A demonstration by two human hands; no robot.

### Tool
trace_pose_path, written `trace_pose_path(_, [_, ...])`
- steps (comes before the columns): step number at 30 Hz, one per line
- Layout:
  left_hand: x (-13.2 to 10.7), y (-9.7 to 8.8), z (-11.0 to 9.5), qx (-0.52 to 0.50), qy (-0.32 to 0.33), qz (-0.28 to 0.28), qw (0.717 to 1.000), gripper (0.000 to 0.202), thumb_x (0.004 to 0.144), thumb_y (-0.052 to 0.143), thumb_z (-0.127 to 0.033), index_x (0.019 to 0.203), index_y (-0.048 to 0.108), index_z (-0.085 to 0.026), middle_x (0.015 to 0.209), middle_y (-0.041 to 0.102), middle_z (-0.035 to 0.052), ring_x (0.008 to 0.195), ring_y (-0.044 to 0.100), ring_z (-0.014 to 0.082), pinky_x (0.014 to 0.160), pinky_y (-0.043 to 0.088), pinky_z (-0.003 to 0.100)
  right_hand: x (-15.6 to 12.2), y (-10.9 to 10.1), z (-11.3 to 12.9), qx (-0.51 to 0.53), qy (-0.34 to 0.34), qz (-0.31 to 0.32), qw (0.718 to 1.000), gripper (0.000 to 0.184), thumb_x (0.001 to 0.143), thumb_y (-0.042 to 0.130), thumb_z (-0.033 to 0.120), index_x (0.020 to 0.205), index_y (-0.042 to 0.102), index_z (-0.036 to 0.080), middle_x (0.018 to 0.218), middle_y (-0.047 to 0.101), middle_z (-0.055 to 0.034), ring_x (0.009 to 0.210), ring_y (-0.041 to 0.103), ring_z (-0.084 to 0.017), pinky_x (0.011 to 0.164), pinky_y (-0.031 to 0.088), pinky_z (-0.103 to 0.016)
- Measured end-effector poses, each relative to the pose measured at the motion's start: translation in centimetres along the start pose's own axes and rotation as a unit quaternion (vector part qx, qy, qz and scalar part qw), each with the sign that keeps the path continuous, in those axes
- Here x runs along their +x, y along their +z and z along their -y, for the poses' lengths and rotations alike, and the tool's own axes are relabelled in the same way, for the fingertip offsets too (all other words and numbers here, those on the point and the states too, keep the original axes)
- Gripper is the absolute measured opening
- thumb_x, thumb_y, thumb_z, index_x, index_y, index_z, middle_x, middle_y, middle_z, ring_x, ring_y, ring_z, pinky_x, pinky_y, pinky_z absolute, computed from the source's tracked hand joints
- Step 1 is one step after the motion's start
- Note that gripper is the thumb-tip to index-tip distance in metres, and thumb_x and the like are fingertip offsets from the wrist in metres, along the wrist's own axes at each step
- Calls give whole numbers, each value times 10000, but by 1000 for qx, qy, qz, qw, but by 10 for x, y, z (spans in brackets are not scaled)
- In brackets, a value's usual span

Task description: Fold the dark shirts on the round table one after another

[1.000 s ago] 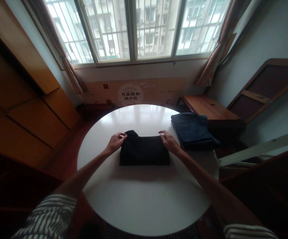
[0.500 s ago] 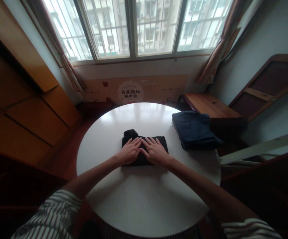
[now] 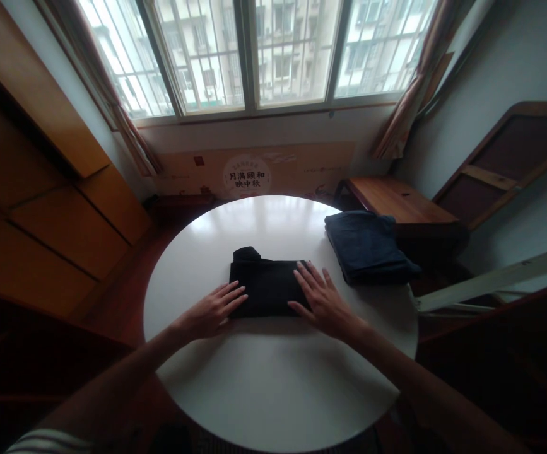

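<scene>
A black folded garment (image 3: 269, 287) lies flat as a rectangle on the white round table (image 3: 273, 384), and a small rolled flap of it pokes out past its far left corner. My left hand (image 3: 214, 309) rests at its left edge, fingers stretched over the cloth. On the right side of the cloth, my right hand (image 3: 323, 299) lies flat with its fingers spread. Neither hand grips the fabric. What kind of garment it is cannot be made out.
A stack of folded dark blue clothing (image 3: 368, 246) sits at the table's right side. Behind it stands a wooden side table (image 3: 399, 198). Wooden cabinets (image 3: 60, 221) line the left, and a pale metal rail (image 3: 495, 280) slants in from the right.
My hands have slid apart from the middle of the black garment, the left one to its left edge and the right one to its right side. The garment stays in place.
</scene>
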State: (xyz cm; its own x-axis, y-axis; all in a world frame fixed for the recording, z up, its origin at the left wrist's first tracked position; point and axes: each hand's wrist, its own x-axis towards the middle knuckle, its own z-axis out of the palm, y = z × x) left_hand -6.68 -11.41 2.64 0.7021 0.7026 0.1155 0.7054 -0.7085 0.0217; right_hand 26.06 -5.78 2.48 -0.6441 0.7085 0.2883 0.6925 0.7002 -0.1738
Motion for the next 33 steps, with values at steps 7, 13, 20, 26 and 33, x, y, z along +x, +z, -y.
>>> trace_pose_path(7, [26, -22, -8, -99, 57, -93, 989, 295, 950, 444, -164, 1173, 638, -153, 1073, 726, 131, 1021, 693, 225, 1005, 518, 427, 37, 1, 60, 33, -121, 49, 991, 688, 861, 608, 294, 1467, 404, 38, 1467, 449, -261, 1366, 419, -366, 1107, 352, -507])
trace_pose_path(13, [42, -86, -14, -301, -67, -155, 938, 282, 960, 543, -350, 1168, 631, -181, 957, 737, 78, 838, 701, 187, 763, 544, 283, 59, -42, 73, 230, -48, 113, 965, 293, 847, 578, 178, 1129, 656, 200, 885, 719, -59, 779, 672, -202, 701, 479, -279])
trace_pose_path(20, [75, -136, 30, -616, -214, -68, 755, 720, 877, 438, -739, 1191, 645, -125, 981, 736, 162, 862, 704, 286, 720, 530, 353, 78, -81, 66, 666, 134, 288, 675, 240, 768, 738, 307, 938, 649, 162, 796, 702, -14, 663, 653, -153, 640, 539, -259])
trace_pose_path(26, [69, -62, 72, -740, -296, 118, 593, 970, 712, 311, -945, 898, 729, -90, 833, 739, 185, 864, 696, 331, 736, 543, 400, 78, -42, 35, 736, 290, 284, 542, 236, 796, 692, 200, 1009, 659, 104, 857, 748, -92, 713, 714, -186, 714, 598, -297])
trace_pose_path(33, [76, -16, 77, -665, -311, 135, 665, 505, 591, 886, -483, 966, 743, -176, 922, 757, 96, 751, 697, 199, 625, 523, 260, 61, 0, 1, 703, 372, 236, 558, 290, 775, 729, 160, 1049, 663, 86, 871, 756, -109, 685, 722, -183, 703, 605, -292])
